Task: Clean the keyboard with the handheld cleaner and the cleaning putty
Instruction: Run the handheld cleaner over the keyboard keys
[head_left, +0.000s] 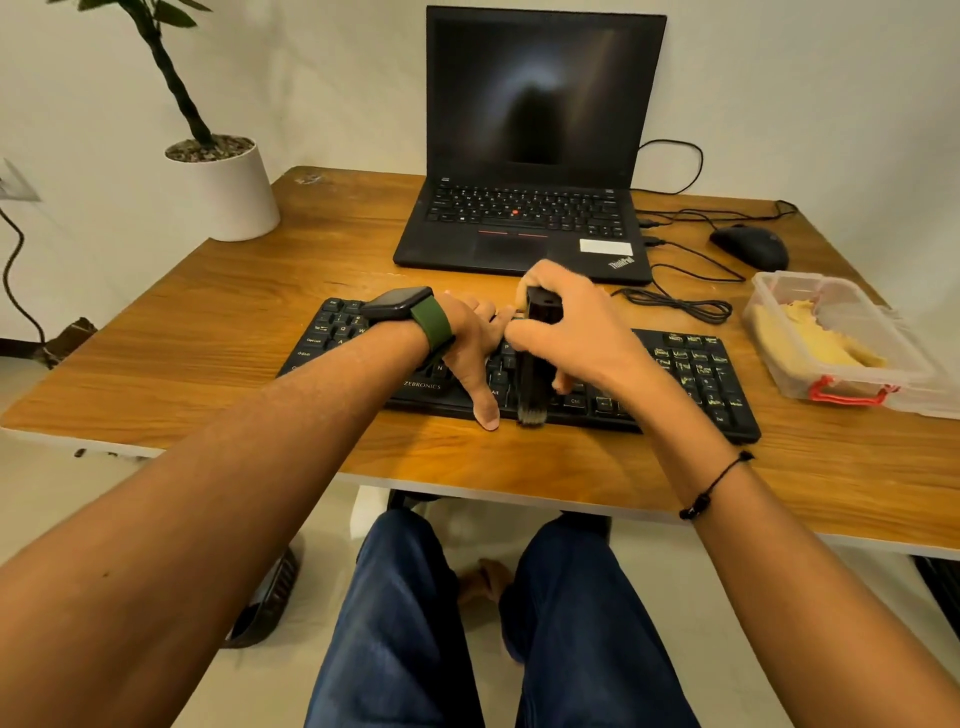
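A black keyboard (696, 371) lies across the front of the wooden table. My right hand (571, 327) grips a black handheld cleaner (535, 364), held upright with its brush tip (532, 415) down at the keyboard's front edge. My left hand (470, 343) rests flat on the keyboard's middle keys just left of the cleaner, thumb reaching over the front edge onto the table. Yellow cleaning putty (815, 343) sits in a clear plastic box (904, 364) at the right.
An open black laptop (524, 228) stands behind the keyboard. A black mouse (750, 247) and loose cables (680, 306) lie at the back right. A white plant pot (228, 192) stands at the back left corner. My knees are under the table's front edge.
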